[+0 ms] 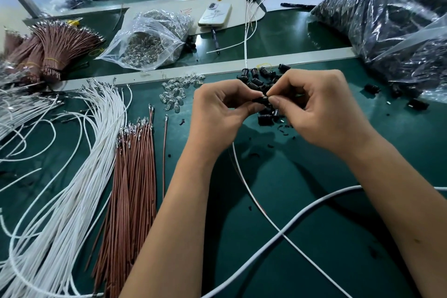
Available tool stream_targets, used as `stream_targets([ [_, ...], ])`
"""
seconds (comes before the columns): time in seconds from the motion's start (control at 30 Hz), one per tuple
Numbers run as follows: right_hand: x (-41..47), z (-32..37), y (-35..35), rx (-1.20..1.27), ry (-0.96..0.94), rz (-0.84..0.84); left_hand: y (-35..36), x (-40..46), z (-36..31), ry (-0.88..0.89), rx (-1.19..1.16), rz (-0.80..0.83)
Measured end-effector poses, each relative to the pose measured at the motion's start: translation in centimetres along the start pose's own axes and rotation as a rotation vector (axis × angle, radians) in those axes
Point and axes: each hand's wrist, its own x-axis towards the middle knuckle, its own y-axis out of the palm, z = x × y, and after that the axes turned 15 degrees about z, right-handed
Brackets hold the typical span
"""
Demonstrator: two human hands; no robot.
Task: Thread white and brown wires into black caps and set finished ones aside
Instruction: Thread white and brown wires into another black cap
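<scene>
Left hand (219,109): fingers curled, pinching one end of a black cap (260,100) above the middle of the tabletop (314,213).
Right hand (319,106): thumb and forefinger pinch the other end of the same cap, the remaining fingers curled in.
Held wires: a white wire (251,197) runs from under the left hand toward the near right, with a thin brown wire (260,208) just beside it; whether their ends sit inside the cap is hidden by the fingers, probably so.
Loose black caps (261,77): a small heap just beyond and under the hands, a few more scattered to the right.
White wires (72,176): a long loose sheaf on the left, fanning toward the near edge.
Brown wires (131,176): a straight bundle lying just right of the white sheaf, one strand apart on its right.
Clear bulbs (175,95): a small scatter between the brown bundle and the left hand, farther back.
Finished pieces (251,7): a few capped wires lying far, beyond the grey strip, near a phone (215,14).
Bag of clear parts (151,38): far left of centre.
Bag of black parts (391,22): large, at the far right.
Tied brown bundles (52,48): far left.
Grey cable (302,220): crosses the near right, over the white wire.
</scene>
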Motion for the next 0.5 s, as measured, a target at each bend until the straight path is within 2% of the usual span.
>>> stream_targets([
  [0.2,0.02,-0.11,0.09,0.069,0.047,-0.005,0.13,0.08,0.13,-0.021,-0.015,-0.004],
  [0.5,0.08,-0.13,0.27,0.108,0.072,-0.027,0.03,0.23,0.24,0.045,0.056,-0.034],
])
